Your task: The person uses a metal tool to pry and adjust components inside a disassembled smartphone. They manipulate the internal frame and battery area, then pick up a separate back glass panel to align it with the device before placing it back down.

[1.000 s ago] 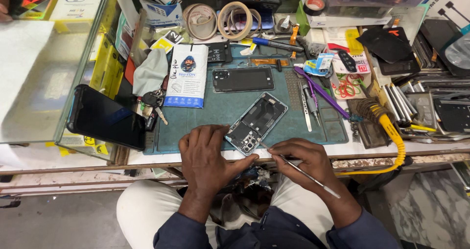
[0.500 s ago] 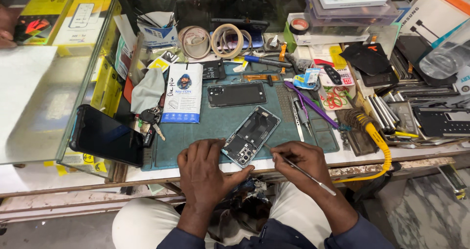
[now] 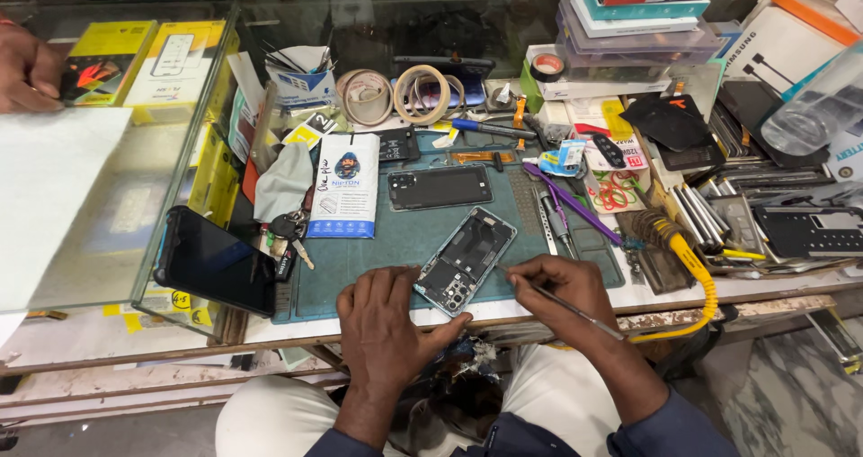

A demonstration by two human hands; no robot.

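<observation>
I see my left hand (image 3: 387, 327) resting at the near edge of the desk (image 3: 503, 309), its fingers (image 3: 431, 336) curled around the near end of the opened phone (image 3: 465, 261), pinning it on the green work mat (image 3: 404, 241). The phone lies tilted, camera end near, back cover off. My right hand (image 3: 557, 286) sits just right of it, fingers closed on a thin metal tool (image 3: 562, 302) whose tip touches the phone's right edge. Farther on the mat lies a dark phone back panel (image 3: 440, 187). A black phone (image 3: 214, 261) rests at the left, beside keys (image 3: 286, 232). A yellow-handled soldering iron (image 3: 679, 246) lies to the right. Another person's hand (image 3: 27, 66) rests on the glass counter (image 3: 135, 196), far left.
</observation>
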